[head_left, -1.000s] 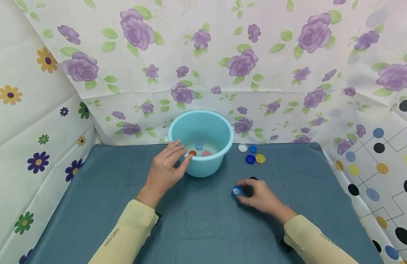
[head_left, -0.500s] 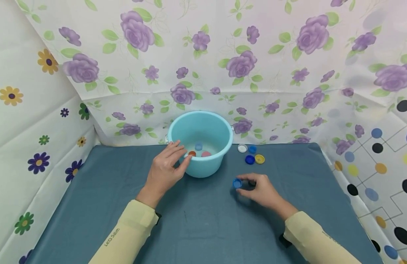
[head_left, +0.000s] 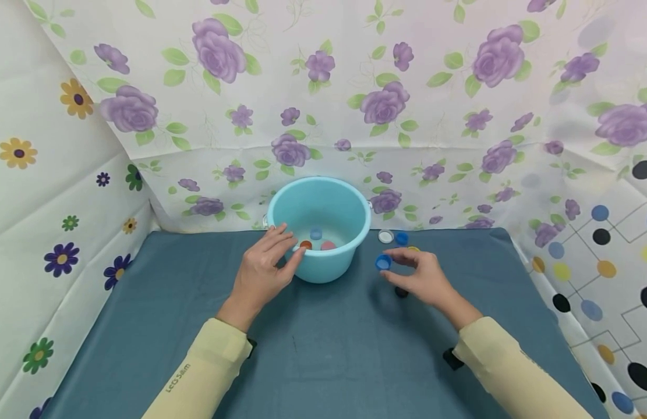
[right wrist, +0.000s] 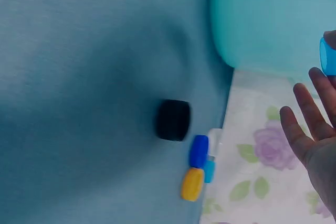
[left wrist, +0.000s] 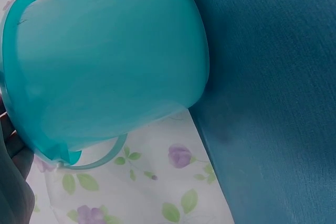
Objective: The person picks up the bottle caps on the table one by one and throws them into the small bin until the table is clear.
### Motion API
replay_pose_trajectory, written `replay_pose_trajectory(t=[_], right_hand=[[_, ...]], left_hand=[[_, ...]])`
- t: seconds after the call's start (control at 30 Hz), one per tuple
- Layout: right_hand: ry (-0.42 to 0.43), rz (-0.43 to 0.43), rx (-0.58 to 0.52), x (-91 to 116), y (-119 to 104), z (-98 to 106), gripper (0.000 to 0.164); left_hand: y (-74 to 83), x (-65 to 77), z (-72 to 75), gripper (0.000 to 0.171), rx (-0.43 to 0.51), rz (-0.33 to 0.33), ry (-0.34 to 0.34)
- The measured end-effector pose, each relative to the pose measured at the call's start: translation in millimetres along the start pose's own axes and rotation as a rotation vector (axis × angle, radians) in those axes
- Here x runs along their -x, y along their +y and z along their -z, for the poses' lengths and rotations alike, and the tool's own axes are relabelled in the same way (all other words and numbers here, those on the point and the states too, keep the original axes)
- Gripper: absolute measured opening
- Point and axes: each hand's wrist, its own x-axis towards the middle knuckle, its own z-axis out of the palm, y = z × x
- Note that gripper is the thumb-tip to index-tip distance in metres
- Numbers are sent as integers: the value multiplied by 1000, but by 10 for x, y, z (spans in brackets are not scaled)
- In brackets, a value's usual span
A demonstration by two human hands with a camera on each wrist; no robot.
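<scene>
My right hand [head_left: 425,282] pinches a blue bottle cap [head_left: 383,262] between thumb and fingertips, lifted above the cloth just right of the bucket. Its remaining fingers spread out in the right wrist view. My left hand [head_left: 262,265] rests with relaxed fingers at the left front rim of a light blue bucket [head_left: 328,270]. Inside the bucket lie an orange cap [head_left: 306,245], a pale blue cap [head_left: 315,234] and a pink cap [head_left: 328,245]. Below the right hand sits a black cap [right wrist: 173,119], partly covered in the head view.
Behind the right hand are a white cap [head_left: 385,236], a light blue cap [head_left: 402,238], a yellow cap [right wrist: 192,184] and a dark blue cap [right wrist: 198,151]. Blue-grey cloth [head_left: 302,361] covers the table. Flowered sheets [head_left: 323,105] hang behind and at the sides.
The right hand has carried the blue cap up and away from me, from near the black cap toward the other caps. The black cap shows more now. The left hand has stayed put.
</scene>
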Motion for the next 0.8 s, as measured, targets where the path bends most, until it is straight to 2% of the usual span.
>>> replay_pose_trajectory(t=[0.47, 0.63, 0.8], right_hand=[[67, 39, -22, -265, -168, 241, 39], [94, 102, -4, -414, -159, 295, 40], [114, 187, -19, -525, -295, 335, 41]], left_hand=[[-17, 0, -11, 24, 9, -16, 12], [-21, 4, -9, 24, -2, -20, 8], [-29, 8, -12, 25, 6, -25, 15]])
